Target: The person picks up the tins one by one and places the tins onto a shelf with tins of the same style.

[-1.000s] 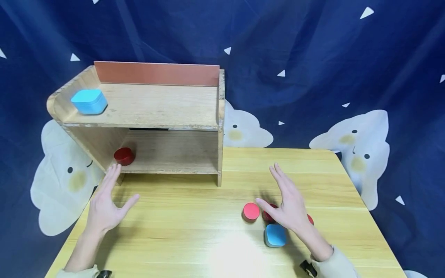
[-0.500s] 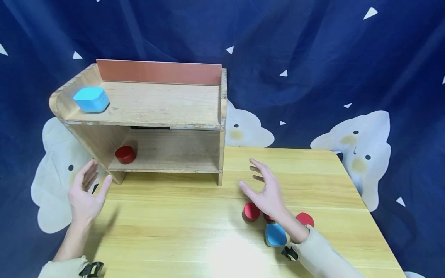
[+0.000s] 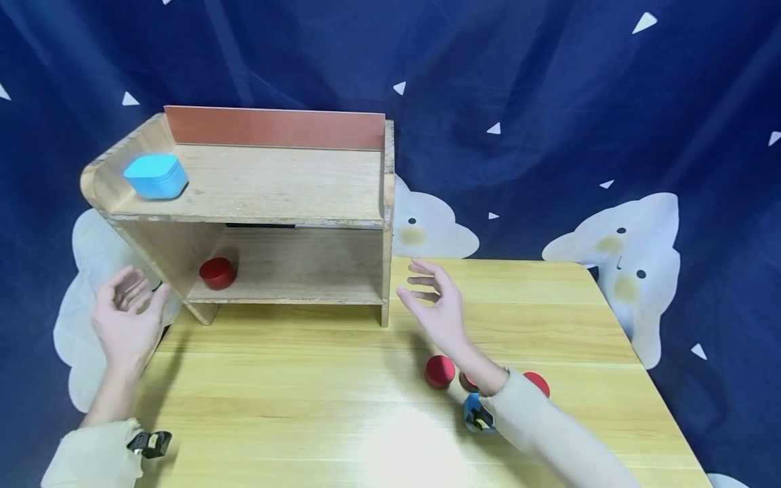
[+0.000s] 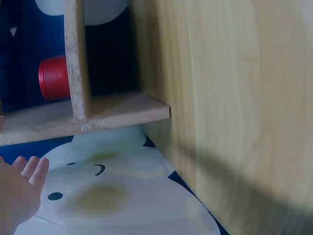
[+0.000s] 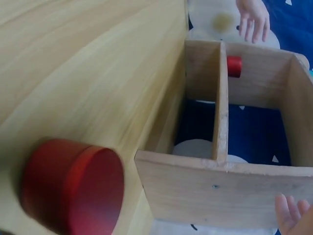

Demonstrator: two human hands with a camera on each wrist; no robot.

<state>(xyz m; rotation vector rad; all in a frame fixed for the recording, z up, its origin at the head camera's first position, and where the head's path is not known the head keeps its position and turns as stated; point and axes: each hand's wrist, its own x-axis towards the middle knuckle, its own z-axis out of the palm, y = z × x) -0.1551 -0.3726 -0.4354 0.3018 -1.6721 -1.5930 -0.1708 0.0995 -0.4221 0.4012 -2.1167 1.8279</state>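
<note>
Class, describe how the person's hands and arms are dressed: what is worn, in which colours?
The left hand and right hand are bare, without gloves. The left sleeve and right sleeve are long, plain and pale beige. By each cuff sits a small black device, the left device and right device, both with a yellowish patch.

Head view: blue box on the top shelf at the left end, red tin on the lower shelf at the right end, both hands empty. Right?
One slip: the red tin is at the left end of the lower shelf, per the head view. The blue box, top shelf and empty left hand and right hand are as you said.
</note>
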